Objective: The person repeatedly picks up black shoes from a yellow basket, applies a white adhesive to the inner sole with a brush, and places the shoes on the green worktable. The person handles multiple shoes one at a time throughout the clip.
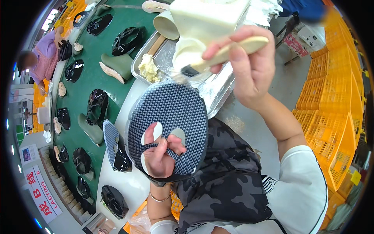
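My left hand holds up a shoe upper with a black-and-grey woven surface. Its fingers pass through the cut-out holes and curl round the strip between them. In my right hand is a flat brush with a pale wooden handle and a dark ferrule. The blurred bristles lie at the far rim of the woven surface; whether they touch it I cannot tell. Behind the brush stands a cup coated in white paste. A similar upper, black and woven, sits left of my left hand.
A metal tray holds the cup, a large white container and a yellowish lump. Leftward runs a green belt carrying several glossy black uppers and green shoe lasts. Another person works beyond it. Orange crates stack up right.
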`<action>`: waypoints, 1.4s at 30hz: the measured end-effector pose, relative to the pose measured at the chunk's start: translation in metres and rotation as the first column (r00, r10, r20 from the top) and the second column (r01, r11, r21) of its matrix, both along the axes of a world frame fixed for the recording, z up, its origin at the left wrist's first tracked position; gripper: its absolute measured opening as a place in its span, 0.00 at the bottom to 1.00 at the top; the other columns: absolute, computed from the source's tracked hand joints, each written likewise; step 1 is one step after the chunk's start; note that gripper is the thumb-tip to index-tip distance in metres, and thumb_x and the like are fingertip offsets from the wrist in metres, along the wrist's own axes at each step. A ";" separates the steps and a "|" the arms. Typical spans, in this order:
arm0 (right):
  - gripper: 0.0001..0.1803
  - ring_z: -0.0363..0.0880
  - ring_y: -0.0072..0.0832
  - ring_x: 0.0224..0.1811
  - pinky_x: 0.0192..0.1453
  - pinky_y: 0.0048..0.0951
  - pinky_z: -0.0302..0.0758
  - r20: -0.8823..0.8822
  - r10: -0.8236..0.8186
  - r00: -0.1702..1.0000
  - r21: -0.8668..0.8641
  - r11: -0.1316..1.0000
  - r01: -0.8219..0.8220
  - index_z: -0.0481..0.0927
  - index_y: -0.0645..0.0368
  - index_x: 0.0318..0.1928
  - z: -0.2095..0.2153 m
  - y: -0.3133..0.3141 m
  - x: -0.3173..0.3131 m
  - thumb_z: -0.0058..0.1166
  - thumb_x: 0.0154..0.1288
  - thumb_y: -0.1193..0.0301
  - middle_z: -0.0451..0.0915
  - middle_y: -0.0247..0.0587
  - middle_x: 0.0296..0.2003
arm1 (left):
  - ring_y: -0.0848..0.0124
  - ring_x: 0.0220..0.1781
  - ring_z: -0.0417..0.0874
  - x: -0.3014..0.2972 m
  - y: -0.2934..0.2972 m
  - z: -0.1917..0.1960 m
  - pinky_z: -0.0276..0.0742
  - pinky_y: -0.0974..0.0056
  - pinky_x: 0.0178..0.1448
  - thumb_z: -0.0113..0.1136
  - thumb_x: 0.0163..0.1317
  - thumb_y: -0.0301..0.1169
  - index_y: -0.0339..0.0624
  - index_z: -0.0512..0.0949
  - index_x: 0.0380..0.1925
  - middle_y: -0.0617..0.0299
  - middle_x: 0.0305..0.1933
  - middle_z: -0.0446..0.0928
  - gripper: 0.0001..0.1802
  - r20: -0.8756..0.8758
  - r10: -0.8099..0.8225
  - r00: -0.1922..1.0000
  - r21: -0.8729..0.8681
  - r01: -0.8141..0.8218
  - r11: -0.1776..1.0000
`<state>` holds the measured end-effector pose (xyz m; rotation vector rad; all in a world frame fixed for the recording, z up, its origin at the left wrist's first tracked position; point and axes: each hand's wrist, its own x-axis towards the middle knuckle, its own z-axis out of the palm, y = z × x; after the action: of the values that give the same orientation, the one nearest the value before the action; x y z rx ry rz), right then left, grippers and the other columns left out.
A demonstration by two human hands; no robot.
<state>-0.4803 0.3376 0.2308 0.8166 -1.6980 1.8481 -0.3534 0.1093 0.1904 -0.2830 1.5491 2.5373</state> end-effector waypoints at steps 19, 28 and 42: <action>0.08 0.73 0.16 0.26 0.27 0.13 0.71 0.109 0.035 0.993 -0.224 0.975 -0.010 0.57 0.61 0.47 -0.009 -0.005 0.012 0.37 0.69 0.75 0.76 0.42 0.31 | 0.49 0.46 0.79 -0.006 0.010 -0.022 0.75 0.50 0.51 0.43 0.66 0.27 0.60 0.55 0.64 0.45 0.51 0.73 0.27 -0.352 -0.060 0.934 0.002 0.064 0.998; 0.09 0.69 0.13 0.21 0.24 0.12 0.68 0.377 0.108 0.920 -0.170 0.984 -0.046 0.58 0.59 0.47 -0.016 0.006 0.036 0.38 0.69 0.73 0.76 0.41 0.29 | 0.54 0.47 0.80 -0.024 0.018 -0.028 0.76 0.56 0.51 0.37 0.68 0.26 0.60 0.50 0.65 0.47 0.54 0.71 0.27 -0.602 0.097 0.792 -0.106 -0.200 0.974; 0.11 0.70 0.14 0.22 0.25 0.12 0.68 0.408 0.052 0.912 0.073 0.993 -0.090 0.57 0.59 0.48 0.000 0.005 0.037 0.38 0.68 0.75 0.76 0.39 0.29 | 0.50 0.49 0.75 -0.035 0.026 -0.033 0.69 0.49 0.57 0.30 0.71 0.32 0.53 0.45 0.64 0.37 0.56 0.65 0.23 -0.770 -0.236 0.593 -0.623 -0.618 0.479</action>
<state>-0.4437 0.3424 0.2313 0.5584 -2.0391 2.1152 -0.3885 0.1353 0.1569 0.7672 3.3050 1.7030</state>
